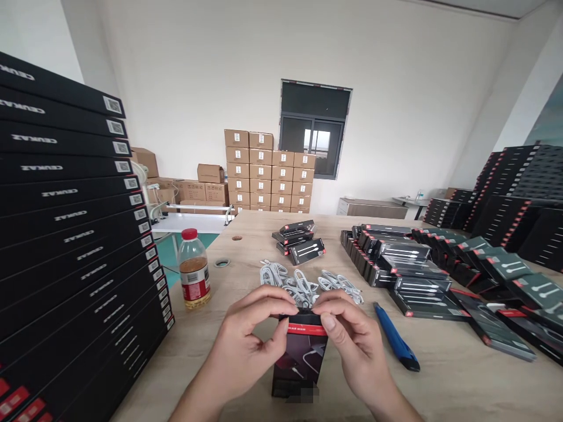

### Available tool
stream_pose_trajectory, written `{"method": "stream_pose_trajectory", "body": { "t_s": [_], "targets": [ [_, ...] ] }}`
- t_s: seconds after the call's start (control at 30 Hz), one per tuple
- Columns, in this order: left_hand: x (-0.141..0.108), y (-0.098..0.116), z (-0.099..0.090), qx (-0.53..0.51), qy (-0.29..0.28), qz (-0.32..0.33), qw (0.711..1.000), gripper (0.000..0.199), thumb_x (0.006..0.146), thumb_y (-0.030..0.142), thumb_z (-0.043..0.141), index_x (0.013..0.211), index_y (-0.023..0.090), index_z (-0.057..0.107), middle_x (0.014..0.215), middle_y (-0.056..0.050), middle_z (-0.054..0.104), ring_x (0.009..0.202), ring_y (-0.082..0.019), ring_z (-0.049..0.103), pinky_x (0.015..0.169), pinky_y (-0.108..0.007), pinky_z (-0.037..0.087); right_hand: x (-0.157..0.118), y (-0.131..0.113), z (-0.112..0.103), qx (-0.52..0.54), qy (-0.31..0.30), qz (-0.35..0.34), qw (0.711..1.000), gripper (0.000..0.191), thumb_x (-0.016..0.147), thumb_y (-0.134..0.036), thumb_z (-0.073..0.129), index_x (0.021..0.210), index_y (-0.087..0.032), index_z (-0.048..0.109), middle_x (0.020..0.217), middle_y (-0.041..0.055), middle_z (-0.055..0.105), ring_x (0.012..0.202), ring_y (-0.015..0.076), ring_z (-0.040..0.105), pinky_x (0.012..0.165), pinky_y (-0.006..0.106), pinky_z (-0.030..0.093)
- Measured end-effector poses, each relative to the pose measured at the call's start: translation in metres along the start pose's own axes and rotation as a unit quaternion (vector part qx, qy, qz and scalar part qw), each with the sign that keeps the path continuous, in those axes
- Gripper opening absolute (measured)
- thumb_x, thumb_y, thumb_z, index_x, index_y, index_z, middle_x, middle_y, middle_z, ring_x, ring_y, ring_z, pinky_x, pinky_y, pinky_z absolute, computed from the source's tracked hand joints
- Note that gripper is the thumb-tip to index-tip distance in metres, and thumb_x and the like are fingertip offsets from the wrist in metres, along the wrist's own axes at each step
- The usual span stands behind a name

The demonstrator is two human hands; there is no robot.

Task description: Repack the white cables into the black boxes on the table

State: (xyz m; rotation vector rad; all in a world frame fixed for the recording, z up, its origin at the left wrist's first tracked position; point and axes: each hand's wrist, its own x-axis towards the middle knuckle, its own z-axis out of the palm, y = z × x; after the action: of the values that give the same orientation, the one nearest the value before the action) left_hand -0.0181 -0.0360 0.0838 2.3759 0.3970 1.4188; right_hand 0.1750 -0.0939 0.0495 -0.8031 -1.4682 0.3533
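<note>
A small black box (303,357) with a red band near its top and a printed picture of a white cable stands upright at the bottom centre. My left hand (253,334) pinches its upper left edge between thumb and fingers. On the other side, my right hand (352,340) grips the top right corner, its thumb on the front face. Fingertips of both hands meet the dark top edge and partly hide it. Just behind the hands lie bundles of coiled white cables (303,283). To the right rests a blue cutter knife (396,339).
Small black boxes (308,251) are piled behind the cables, with rows of similar boxes (413,264) at right. A red-capped bottle (194,272) and a tape ring (222,263) stand left, beside a tall stack of black boxes (79,228).
</note>
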Motion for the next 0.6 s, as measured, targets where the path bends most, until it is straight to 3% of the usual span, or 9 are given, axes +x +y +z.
{"method": "stream_pose_trajectory", "body": {
  "t_s": [0.3, 0.6],
  "targets": [
    [0.000, 0.002, -0.001, -0.016, -0.008, -0.003, 1.000, 0.030, 0.079, 0.000, 0.057, 0.092, 0.024, 0.069, 0.098, -0.002, 0.068, 0.088, -0.013, 0.069, 0.079, -0.025, 0.055, 0.005, -0.005, -0.012, 0.025, -0.083, 0.021, 0.996, 0.014, 0.096, -0.029, 0.061, 0.100, -0.030, 0.074, 0.102, 0.0031, 0.065, 0.097, 0.0179, 0.064, 0.087, 0.030, 0.049],
    [-0.001, 0.002, -0.007, -0.051, -0.044, -0.050, 0.996, 0.025, 0.087, 0.009, 0.053, 0.088, 0.023, 0.073, 0.102, -0.006, 0.069, 0.091, -0.017, 0.069, 0.081, -0.029, 0.055, 0.008, -0.003, -0.021, 0.000, -0.118, -0.010, 0.993, 0.017, 0.090, -0.022, 0.069, 0.104, -0.029, 0.076, 0.113, 0.0067, 0.073, 0.107, 0.0215, 0.068, 0.093, 0.036, 0.055]
  ]
}}
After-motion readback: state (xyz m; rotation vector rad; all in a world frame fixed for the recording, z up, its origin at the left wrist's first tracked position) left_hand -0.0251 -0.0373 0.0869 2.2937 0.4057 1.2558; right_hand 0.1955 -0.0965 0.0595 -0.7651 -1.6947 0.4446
